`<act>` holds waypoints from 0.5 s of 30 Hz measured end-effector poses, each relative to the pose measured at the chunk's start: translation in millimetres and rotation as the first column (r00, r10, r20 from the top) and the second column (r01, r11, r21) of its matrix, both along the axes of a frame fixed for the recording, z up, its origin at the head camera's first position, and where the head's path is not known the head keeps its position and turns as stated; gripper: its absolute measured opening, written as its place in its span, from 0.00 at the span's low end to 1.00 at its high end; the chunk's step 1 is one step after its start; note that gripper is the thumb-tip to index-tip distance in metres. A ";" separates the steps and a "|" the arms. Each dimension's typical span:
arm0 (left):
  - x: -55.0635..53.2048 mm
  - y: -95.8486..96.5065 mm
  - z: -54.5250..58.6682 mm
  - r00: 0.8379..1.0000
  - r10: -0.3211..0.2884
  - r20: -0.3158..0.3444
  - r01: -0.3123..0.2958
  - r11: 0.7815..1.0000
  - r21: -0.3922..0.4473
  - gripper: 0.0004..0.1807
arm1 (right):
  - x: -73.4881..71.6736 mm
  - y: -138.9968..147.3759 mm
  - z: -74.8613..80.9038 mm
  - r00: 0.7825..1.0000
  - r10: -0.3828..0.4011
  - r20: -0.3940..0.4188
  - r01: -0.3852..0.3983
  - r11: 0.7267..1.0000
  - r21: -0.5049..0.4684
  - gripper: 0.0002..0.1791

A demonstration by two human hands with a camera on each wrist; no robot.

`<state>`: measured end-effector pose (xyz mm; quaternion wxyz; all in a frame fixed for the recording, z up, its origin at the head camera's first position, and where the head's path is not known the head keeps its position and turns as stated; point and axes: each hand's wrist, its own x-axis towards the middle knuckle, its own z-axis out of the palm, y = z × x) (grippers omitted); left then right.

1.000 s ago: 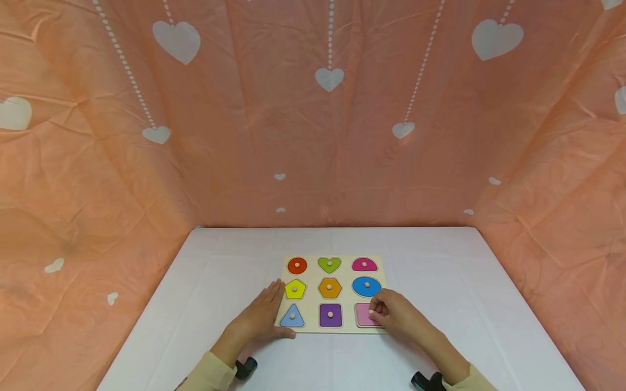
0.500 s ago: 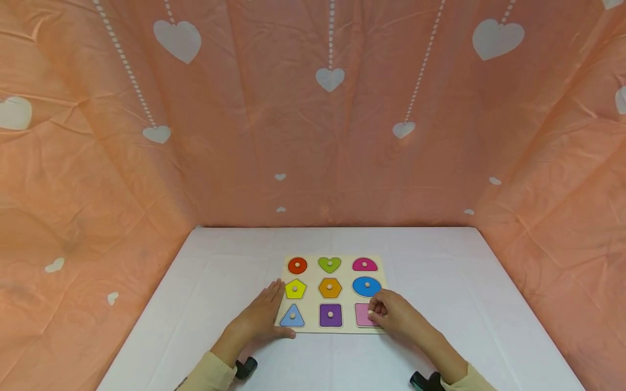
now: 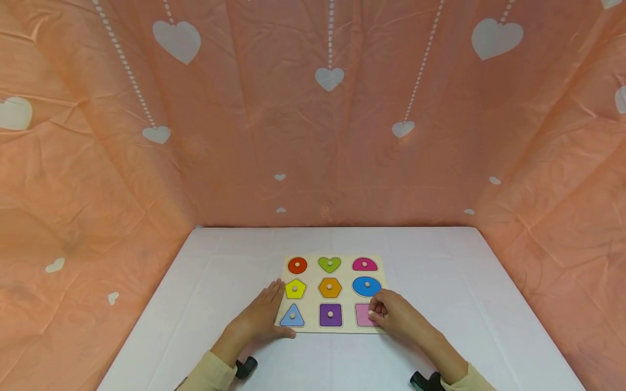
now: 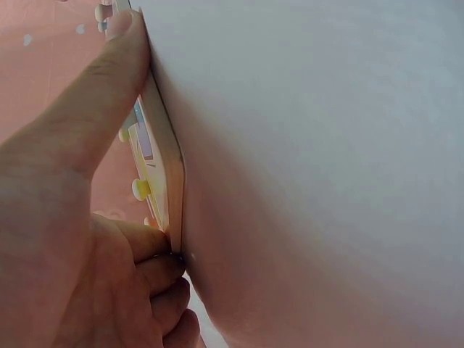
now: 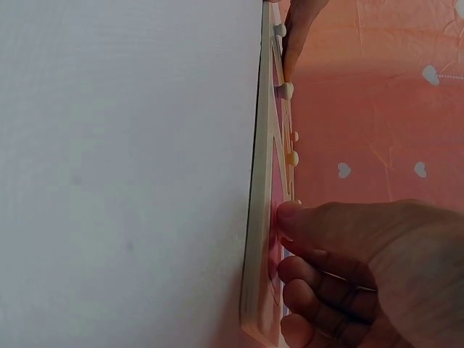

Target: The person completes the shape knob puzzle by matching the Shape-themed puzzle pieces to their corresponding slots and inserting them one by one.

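A wooden knob puzzle board (image 3: 311, 308) lies on the white table in the head view, with colourful shape pieces in its recesses. My left hand (image 3: 258, 316) rests along the board's left edge, fingers extended and thumb at the front edge; the left wrist view shows the thumb (image 4: 109, 80) against the board's side. With thumb and fingertips, my right hand (image 3: 400, 316) pinches the knob of the pink piece (image 3: 362, 314) at the board's near right corner. That piece sits in its recess, its right part hidden by the hand. Beside it is the purple square (image 3: 325, 320).
Other pieces are a blue triangle (image 3: 292, 321), yellow pentagon (image 3: 295, 296), orange hexagon (image 3: 330, 295), blue oval (image 3: 359, 286), red circle (image 3: 297, 270), green heart (image 3: 324, 263) and magenta half-circle (image 3: 358, 266). White table (image 3: 230, 260) surrounds the board; an orange cloth (image 3: 313, 152) hangs behind.
The pink piece, slightly raised a second ago, has settled down flush into its recess under my right hand. My left hand keeps its place at the board's edge.
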<state>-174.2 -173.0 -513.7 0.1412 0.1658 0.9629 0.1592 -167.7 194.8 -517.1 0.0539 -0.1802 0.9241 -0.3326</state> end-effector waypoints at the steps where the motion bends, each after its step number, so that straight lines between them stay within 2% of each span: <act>1: 0.1 -0.1 0.3 1.000 0.000 0.001 0.000 1.000 0.001 0.70 | -0.1 0.0 -0.1 1.000 0.001 0.001 -0.001 1.000 -0.001 0.10; 9: 0.7 -2.0 3.1 1.000 -0.009 0.015 0.009 1.000 0.006 0.70 | -0.6 0.5 -0.3 1.000 -0.005 0.006 0.005 1.000 0.005 0.10; 15: -1.2 -3.3 5.8 0.999 -0.015 0.032 0.015 1.000 0.013 0.69 | -2.3 5.2 1.0 0.998 -0.060 0.026 0.060 0.998 0.014 0.08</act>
